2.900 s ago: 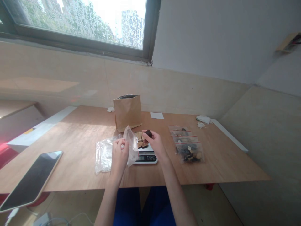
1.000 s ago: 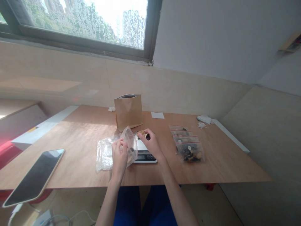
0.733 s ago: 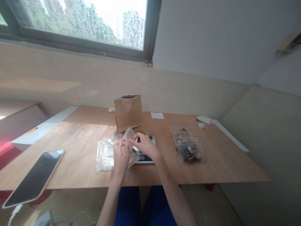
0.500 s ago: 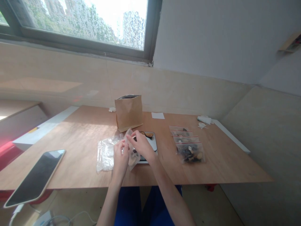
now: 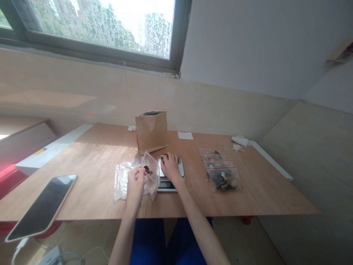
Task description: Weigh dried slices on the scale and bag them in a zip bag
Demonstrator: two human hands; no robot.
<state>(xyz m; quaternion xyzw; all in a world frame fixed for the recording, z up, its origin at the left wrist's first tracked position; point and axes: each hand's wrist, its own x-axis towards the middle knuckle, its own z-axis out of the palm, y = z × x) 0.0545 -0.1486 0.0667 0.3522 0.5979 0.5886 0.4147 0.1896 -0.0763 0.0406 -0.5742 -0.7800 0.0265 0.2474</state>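
Presently, left hand (image 5: pixel 136 179) pinching open a clear bag (image 5: pixel 151 173) holding dark pieces, bag just left of the scale (image 5: pixel 168 173) on the bench (image 5: pixel 91 162), right hand (image 5: pixel 170 166) fingers curled on scale platform over remaining pieces, grip unclear.

My left hand (image 5: pixel 135 181) holds a clear plastic bag (image 5: pixel 151 173) with dark brown bits inside. Behind the silver, black-fronted scale (image 5: pixel 168 176) stands a tan paper bag (image 5: pixel 151 129). Right of the scale lie clear red-striped bags (image 5: pixel 220 170) on the light wood-grain tabletop (image 5: pixel 91 162).
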